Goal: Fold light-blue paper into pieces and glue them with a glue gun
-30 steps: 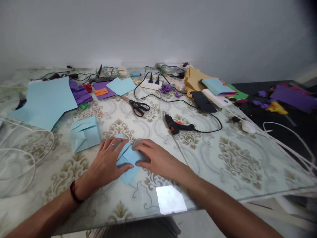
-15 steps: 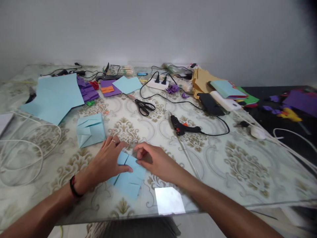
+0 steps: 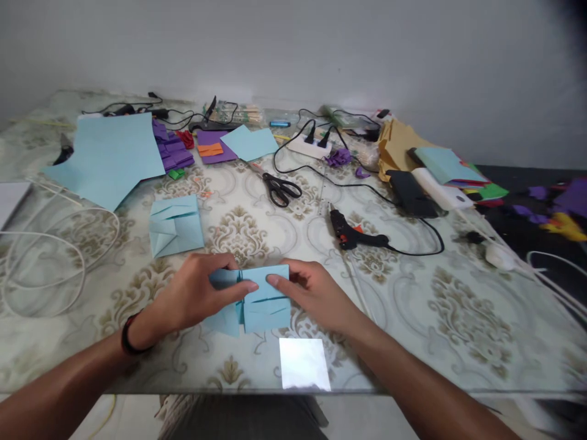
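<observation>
Both hands hold a light blue folded paper piece (image 3: 267,315) just above the front of the table. My left hand (image 3: 195,290) grips its left side, thumb across the front and fingers behind. My right hand (image 3: 316,293) pinches the right edge, thumb on top, its other fingers partly hidden behind the paper. Slits and creases show on the face, and a gap runs between its left and right portions. A second light blue folded paper piece (image 3: 178,229) lies beyond my left hand, touched by neither hand.
A black glue gun (image 3: 351,232) lies right of centre, with black scissors (image 3: 280,188) farther back. Large blue paper (image 3: 112,156) and purple folded strips (image 3: 172,146) are at the back left. A white power strip (image 3: 309,146) stands behind. White cable loops (image 3: 77,269) lie left.
The paper has been turned and lifted a little. My right thumb, earlier beside it, now presses on its right edge. The view has shifted slightly, so the table's items appear displaced.
</observation>
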A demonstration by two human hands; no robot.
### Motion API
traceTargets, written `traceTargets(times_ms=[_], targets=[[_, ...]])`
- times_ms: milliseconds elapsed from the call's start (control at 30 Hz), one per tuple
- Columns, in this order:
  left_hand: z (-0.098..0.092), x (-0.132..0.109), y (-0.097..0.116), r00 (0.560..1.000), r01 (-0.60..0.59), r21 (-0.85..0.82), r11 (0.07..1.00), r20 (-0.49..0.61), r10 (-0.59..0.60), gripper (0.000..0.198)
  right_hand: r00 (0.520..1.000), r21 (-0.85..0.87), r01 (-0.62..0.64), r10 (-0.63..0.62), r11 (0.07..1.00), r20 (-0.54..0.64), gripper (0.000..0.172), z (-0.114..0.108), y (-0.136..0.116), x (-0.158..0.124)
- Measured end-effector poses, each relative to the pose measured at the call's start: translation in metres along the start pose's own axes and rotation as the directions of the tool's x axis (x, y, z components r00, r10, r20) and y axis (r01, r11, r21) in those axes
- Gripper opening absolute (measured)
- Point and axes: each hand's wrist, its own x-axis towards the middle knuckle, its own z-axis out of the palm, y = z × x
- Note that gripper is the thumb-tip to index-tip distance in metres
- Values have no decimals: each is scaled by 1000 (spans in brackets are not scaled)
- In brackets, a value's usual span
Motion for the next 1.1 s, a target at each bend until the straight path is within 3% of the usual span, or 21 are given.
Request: traceTargets(times_ms=[100, 233, 533, 1100], targets=[[-4, -1, 2, 995, 39, -45, 998, 98, -34, 40, 999, 30, -28, 29, 999, -22, 39, -1, -1, -3], [-7, 0, 1, 991, 64, -51, 997, 118, -57, 40, 999, -29, -19, 18, 999, -35, 40, 1, -2, -6], [-6, 0, 2, 969, 192, -240, 952, 198, -145, 29, 998, -66, 32, -36, 997, -55, 39, 4, -1, -7], [-3, 0, -3, 966, 200, -340, 919, 226, -127, 24, 997, -51, 11, -14, 999, -74, 41, 4, -6, -9]])
